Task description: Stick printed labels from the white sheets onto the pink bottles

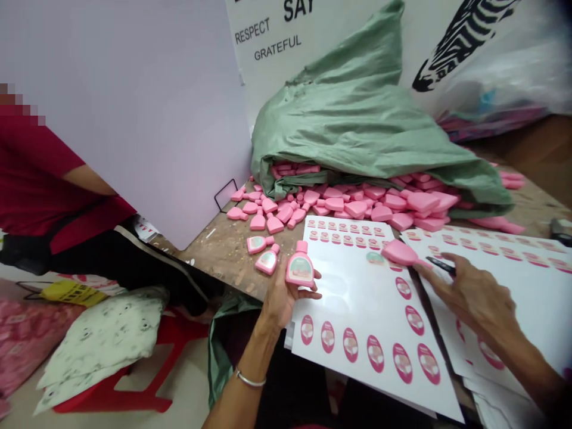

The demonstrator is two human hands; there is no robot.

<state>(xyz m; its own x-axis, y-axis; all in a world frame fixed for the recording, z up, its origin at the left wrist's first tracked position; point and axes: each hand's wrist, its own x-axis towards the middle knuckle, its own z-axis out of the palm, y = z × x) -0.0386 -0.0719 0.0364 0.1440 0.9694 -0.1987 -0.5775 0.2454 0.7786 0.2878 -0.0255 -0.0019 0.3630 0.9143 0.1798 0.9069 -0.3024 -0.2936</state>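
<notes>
My left hand [281,292] is closed around a small pink bottle [300,265], upright, with a pale green and pink oval label on its front. My right hand [480,292] has a slim black pen-like tool [441,265] between its fingers, and its fingertips meet the neck of a plain pink bottle [399,252]. That bottle lies tilted over the white sticker sheet [353,286]. A green-topped sticker [375,258] shows beside its base. Rows of oval pink stickers run along the sheet's edges. Two labelled pink bottles [267,260] rest on the table left of the sheet.
Many loose pink bottles [356,208] spill from a large green sack [339,119] at the back. More sticker sheets [527,280] lie to the right. A pale partition [134,89] stands left, with a person in a red shirt [53,173] beside it. A red stool [147,381] holds a cushion.
</notes>
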